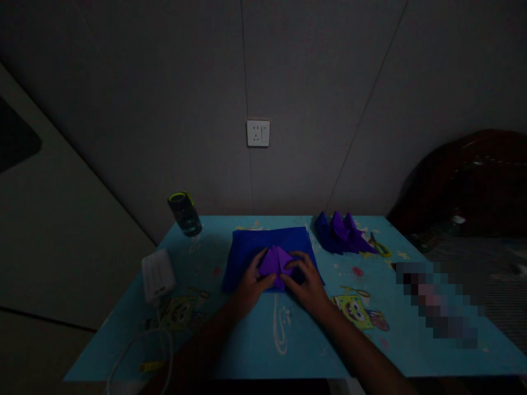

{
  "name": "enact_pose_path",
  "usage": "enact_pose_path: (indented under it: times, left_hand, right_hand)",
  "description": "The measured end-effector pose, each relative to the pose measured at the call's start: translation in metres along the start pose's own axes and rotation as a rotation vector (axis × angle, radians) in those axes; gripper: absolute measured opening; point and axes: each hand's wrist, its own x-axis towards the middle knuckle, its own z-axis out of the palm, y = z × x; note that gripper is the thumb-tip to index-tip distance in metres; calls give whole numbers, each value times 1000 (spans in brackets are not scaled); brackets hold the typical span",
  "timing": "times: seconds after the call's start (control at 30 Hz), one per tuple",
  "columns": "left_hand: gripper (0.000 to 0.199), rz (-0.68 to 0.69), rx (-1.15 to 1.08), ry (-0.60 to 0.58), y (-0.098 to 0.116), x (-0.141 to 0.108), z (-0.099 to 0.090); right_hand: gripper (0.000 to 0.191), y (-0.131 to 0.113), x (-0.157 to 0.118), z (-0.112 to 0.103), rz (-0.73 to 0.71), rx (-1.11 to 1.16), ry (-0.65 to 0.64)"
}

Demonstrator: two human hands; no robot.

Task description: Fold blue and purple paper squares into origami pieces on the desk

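A folded purple paper [269, 263] is held between my two hands, over dark blue sheets [247, 247] lying on the table. My left hand [252, 281] grips its left side, thumb near the lower middle. On the right side, my right hand [307, 281] has its fingers bent over the paper and its thumb at the centre crease. Folded paper shapes, one blue [326, 236] and others purple [343, 230], stand at the back right of the table.
On the left of the blue table [304, 351] are a bottle [186, 215] and a white power bank [158, 274] with a cable. Scissors [382, 249] lie at the back right. A blurred-out object [436, 302] is at the right.
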Motion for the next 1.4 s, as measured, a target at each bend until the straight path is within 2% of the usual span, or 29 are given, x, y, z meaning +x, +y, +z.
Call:
enact_pose_path:
  times: [0.2,0.3,0.4,0.47,0.57,0.63,0.73,0.93,1.1,1.2,1.27,1.4]
  left_hand:
    - [49,-16,183,-25,-1,5,-3]
    - [42,42,370,37,-1,4,-4]
    - [25,170,655,27,3,1,-7]
    - [18,306,848,-45,8,0,-11]
    - [16,506,1051,-177,14,0,-17]
    - [15,566,1159,-232,15,0,-19]
    - [16,577,1261,-266,13,-3,-16]
    - [21,530,1161,-196,6,-7,-6]
    - [31,457,1074,-145,-6,-9,-11]
    - [45,380,1009,-57,-9,-10,-13]
    - [45,323,897,-30,-6,-10,-12]
    - [35,231,541,13,6,-5,-7]
  right_hand:
    - [45,13,-4,5,108,26,-75]
    - [59,16,-5,3,96,27,-128]
    - [48,13,-3,-2,-12,11,-230]
    - [36,8,-2,-6,-82,-3,-292]
    - [30,2,0,-10,-159,-64,-332]
    - [31,-1,0,-11,-195,-129,-352]
    - [29,-3,0,-10,-205,-188,-340]
    - [18,0,-3,-5,-180,-143,-177]
    - [13,1,-5,-3,-198,-104,-86]
    - [12,-1,-6,-5,-214,-116,0]
    - [11,-3,-5,-7,-175,-96,67]
    - [16,-4,-2,-12,24,-26,183]
